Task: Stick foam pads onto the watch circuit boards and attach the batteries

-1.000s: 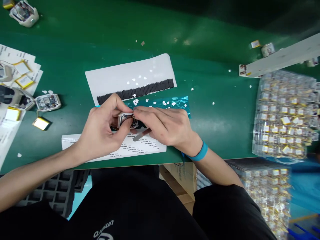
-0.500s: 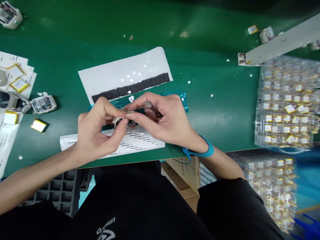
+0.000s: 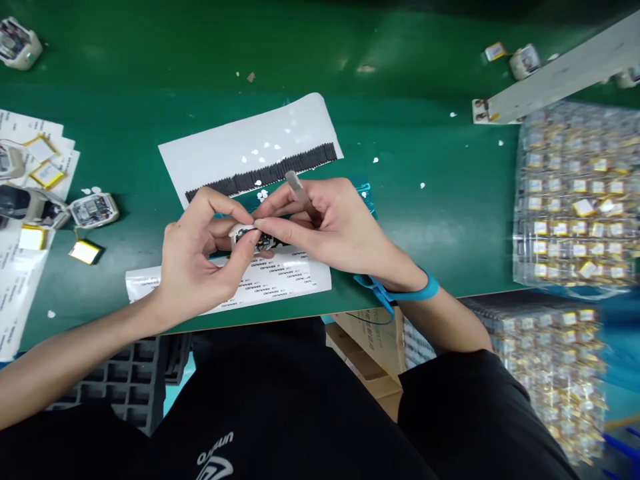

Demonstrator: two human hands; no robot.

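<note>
My left hand (image 3: 200,257) grips a small white device housing (image 3: 243,235) with exposed electronics between thumb and fingers. My right hand (image 3: 333,230) has its thumb and index fingertips on the housing's upper edge, touching the left fingertips. A grey metal tool (image 3: 297,187) is tucked in the right hand, its flat end pointing up. Just behind the hands, a white sheet (image 3: 240,143) bears a row of black strips (image 3: 265,175) and small white dots. Printed white backing paper (image 3: 285,279) lies under and in front of the hands.
Opened housings (image 3: 94,210) and yellow-edged batteries (image 3: 85,251) lie at the left. Clear trays of batteries (image 3: 575,200) stand at the right, beside a metal bar (image 3: 560,73). More stacked trays (image 3: 555,367) and a cardboard box (image 3: 370,340) are below the table edge.
The tool's end now sticks up higher out of my right hand. More of the housing shows between my fingers. The view has shifted slightly.
</note>
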